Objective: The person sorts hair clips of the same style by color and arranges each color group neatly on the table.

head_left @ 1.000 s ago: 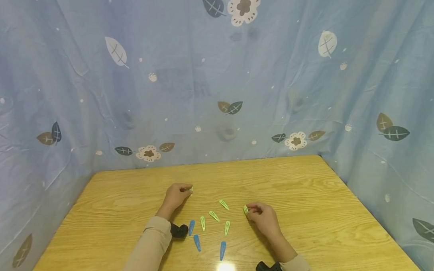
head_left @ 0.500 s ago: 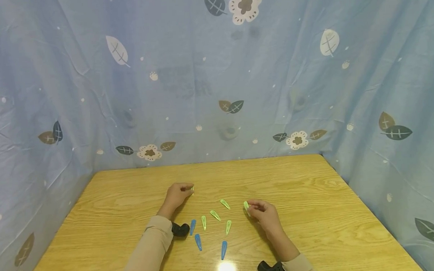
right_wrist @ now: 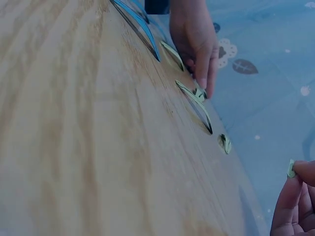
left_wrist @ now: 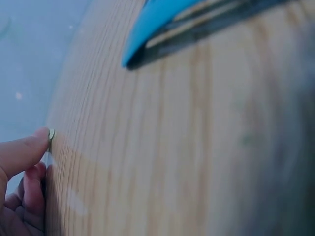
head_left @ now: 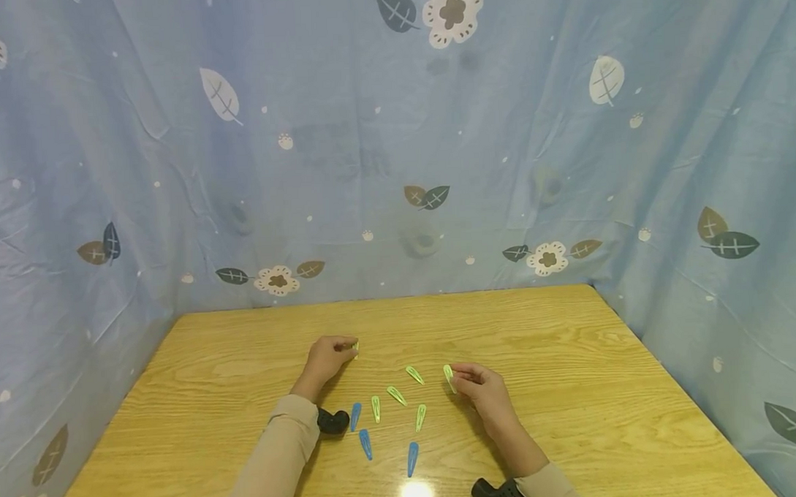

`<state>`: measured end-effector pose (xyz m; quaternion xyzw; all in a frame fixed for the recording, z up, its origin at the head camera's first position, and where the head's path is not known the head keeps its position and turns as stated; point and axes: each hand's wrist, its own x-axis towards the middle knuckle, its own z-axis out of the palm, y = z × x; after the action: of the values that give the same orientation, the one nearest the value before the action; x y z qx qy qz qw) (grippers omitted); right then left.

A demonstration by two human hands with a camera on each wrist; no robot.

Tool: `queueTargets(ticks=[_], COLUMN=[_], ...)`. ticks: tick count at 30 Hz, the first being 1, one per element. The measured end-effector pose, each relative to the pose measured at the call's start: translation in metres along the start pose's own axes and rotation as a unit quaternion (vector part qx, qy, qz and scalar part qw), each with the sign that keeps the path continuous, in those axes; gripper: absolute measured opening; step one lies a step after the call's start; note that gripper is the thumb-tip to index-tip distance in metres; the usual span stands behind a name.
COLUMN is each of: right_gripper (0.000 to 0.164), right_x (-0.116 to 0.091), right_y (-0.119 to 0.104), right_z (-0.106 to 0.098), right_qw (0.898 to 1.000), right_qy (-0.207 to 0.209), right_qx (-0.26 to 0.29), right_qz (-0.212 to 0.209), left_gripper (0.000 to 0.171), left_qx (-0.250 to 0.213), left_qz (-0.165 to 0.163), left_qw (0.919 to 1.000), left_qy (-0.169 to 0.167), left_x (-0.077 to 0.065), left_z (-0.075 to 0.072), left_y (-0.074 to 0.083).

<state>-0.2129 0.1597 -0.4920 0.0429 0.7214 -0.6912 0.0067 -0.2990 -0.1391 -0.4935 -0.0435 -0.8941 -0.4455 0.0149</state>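
Observation:
My left hand (head_left: 328, 359) pinches a light green snap hair clip (head_left: 356, 348) near the back of the wooden table; fingers cover part of it. In the left wrist view its small end (left_wrist: 51, 133) peeks out by the thumb. To the right, my right hand (head_left: 487, 397) holds another green hair clip (head_left: 448, 375) between thumb and fingers, and the right wrist view has this clip (right_wrist: 291, 169) raised off the tabletop. Between the hands lie several green hair clips, among them one (head_left: 415, 374) close to the right hand. Nearer me are blue hair clips (head_left: 413, 459).
The wooden table (head_left: 572, 345) meets a blue patterned curtain (head_left: 367, 132) at its back and sides. Black camera mounts sit on both wrists, the left one (head_left: 334, 422) beside a blue clip (head_left: 355, 417). A bright glare spot (head_left: 416, 496) marks the front.
My right hand has lifted its green clip and shifted slightly away from me. My left hand stays nearly in place with its clip. The loose clips lie as before.

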Motion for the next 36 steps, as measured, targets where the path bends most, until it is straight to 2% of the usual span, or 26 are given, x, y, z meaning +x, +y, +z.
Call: queueTargets(ticks=[12, 17, 31, 36], right_gripper=[0.028, 0.027, 0.03, 0.025], right_x=[0.01, 0.016, 0.037, 0.046], right_y=[-0.01, -0.015, -0.035, -0.041], right_z=[0.017, 0.028, 0.072, 0.09], right_qw=[1.0, 0.999, 0.998, 0.996], right_qy=[-0.011, -0.029, -0.066, -0.084], right_qx=[-0.023, -0.021, -0.012, 0.006], right_qz=[-0.013, -0.019, -0.013, -0.014], left_gripper=[0.03, 0.03, 0.028, 0.028], left_qx=[-0.003, -0.007, -0.01, -0.011], left_qz=[-0.013, -0.012, -0.008, -0.007], left_qw=[0.9999, 0.9999, 0.9999, 0.9999], left_qy=[-0.004, -0.007, -0.006, -0.004], left_x=[0.001, 0.001, -0.001, -0.002], left_z=[0.0, 0.0, -0.001, -0.001], left_y=[0.0, 0.001, 0.003, 0.003])
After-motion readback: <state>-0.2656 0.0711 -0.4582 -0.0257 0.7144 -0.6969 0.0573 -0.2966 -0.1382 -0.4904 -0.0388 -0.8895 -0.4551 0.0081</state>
